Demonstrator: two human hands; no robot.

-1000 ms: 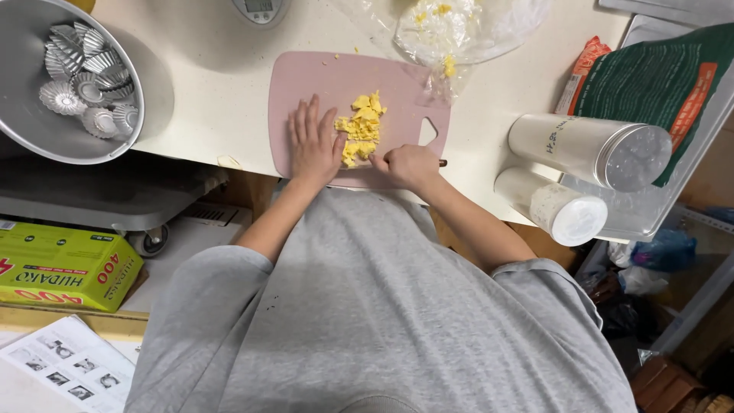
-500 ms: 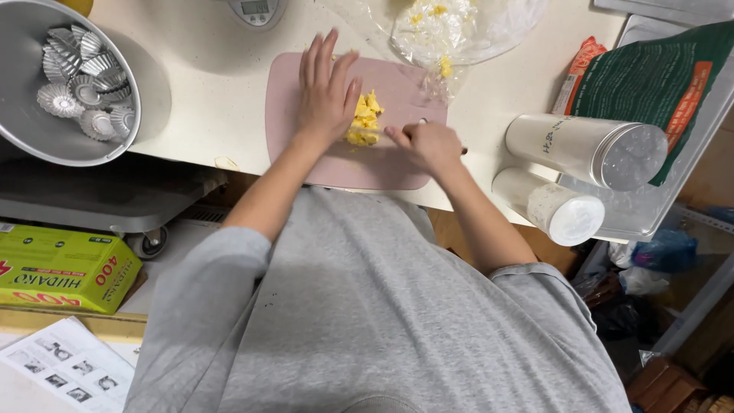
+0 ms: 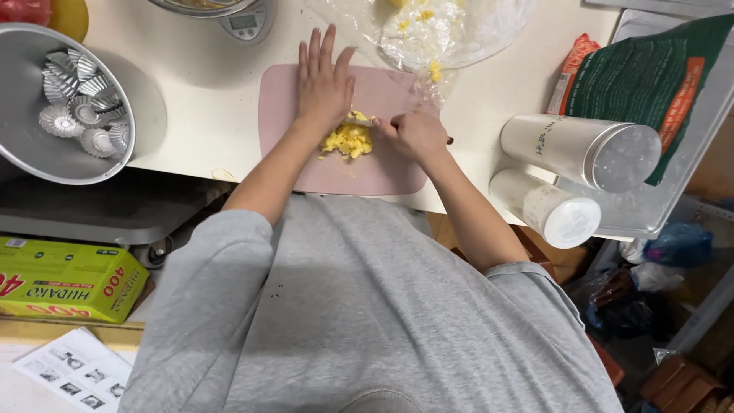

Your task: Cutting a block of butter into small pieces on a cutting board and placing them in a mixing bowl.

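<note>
A pink cutting board lies on the white counter in front of me. A small pile of chopped yellow food sits in its middle. My left hand lies flat, palm down, fingers stretched away from me, its heel at the far edge of the pile. My right hand is closed around the handle of a knife, just right of the pile. Only the dark handle end shows; the blade is mostly hidden under my hands.
A metal bowl of fluted tart moulds stands at the left. A kitchen scale and a clear plastic bag with yellow bits lie beyond the board. Two white cylindrical containers and a green bag are at the right.
My left hand has moved from the left side of the pile to its far side, fingers now stretched out. My right hand has stayed on the knife, shifting slightly.
</note>
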